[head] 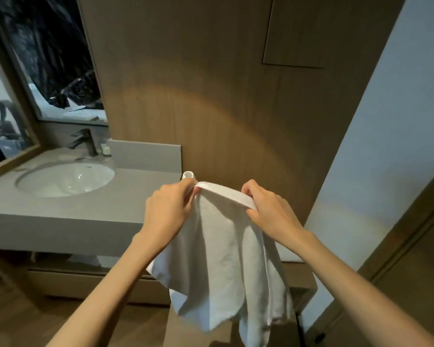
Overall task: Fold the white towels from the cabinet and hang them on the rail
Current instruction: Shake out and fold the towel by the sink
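A white towel hangs in loose folds in front of me, its top hem stretched between both hands. My left hand pinches the hem's left end. My right hand pinches the right end, fingers curled over the edge. Just behind my left fingers the round white end of the rail sticks out from the wooden wall; the towel and my hands hide the rest of the rail. I cannot tell whether the hem rests on the rail or is held just before it.
A grey vanity counter with a white basin and a dark tap stands at the left under a mirror. A wood-panelled wall is straight ahead. A low wooden shelf runs under the counter. A doorframe rises at the right.
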Available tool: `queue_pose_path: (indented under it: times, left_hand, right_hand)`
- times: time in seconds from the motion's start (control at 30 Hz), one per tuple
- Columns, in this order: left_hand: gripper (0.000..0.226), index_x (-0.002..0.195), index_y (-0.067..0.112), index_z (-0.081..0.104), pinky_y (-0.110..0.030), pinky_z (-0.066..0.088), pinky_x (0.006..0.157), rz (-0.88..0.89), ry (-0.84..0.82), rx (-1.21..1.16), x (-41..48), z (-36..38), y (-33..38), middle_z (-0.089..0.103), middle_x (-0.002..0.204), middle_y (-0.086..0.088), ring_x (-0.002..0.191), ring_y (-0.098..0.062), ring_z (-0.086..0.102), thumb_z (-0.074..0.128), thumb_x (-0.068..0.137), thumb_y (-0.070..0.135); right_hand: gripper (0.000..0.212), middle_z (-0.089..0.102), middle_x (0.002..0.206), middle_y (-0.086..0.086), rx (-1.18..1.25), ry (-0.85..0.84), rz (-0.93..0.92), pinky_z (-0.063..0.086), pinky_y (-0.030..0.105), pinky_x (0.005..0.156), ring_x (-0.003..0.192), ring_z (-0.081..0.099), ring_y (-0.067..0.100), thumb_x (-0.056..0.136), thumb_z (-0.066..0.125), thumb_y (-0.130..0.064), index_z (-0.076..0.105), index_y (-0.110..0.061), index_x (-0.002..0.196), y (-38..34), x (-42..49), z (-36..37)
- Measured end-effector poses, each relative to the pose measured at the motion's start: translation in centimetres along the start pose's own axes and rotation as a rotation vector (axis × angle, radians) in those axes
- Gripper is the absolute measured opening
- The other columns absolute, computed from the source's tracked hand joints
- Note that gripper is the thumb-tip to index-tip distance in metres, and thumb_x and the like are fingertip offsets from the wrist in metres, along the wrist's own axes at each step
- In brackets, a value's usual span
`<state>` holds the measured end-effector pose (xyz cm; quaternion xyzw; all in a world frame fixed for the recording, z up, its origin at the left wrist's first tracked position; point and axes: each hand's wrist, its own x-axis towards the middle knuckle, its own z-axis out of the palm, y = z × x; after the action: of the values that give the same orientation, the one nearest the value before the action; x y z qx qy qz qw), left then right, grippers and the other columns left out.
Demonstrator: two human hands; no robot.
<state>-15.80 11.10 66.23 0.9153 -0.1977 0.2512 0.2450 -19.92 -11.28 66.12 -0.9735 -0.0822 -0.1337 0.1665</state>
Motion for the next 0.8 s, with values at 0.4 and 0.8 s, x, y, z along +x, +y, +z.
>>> queue_pose_path:
  times: [0.4,0.8]
  left_hand:
    - [0.021,0.096,0.01,0.064,-0.032,0.035,0.071,-0.41,0.168,-0.318,0.1,-5.0,-11.0,0.065,0.093,-0.009,0.09,-0.029,0.058,0.045,0.099,0.02]
    - [0.03,0.121,0.002,0.058,-0.038,0.041,0.087,-0.558,-0.106,-0.228,1.0,-8.2,-27.0,0.061,0.117,-0.019,0.107,-0.034,0.056,0.056,0.095,0.018]
  right_hand:
    - [0.022,0.066,0.085,-0.003,0.121,-0.096,0.282,0.051,0.039,0.068,0.08,0.062,0.018,0.101,0.042,-0.027,0.059,-0.033,0.088,3.9,0.0,2.7]
    - [0.032,0.054,0.071,0.002,0.405,0.056,0.48,0.034,0.033,0.06,0.068,0.047,0.019,0.098,0.04,-0.023,0.05,-0.014,0.068,-6.1,10.4,7.9]
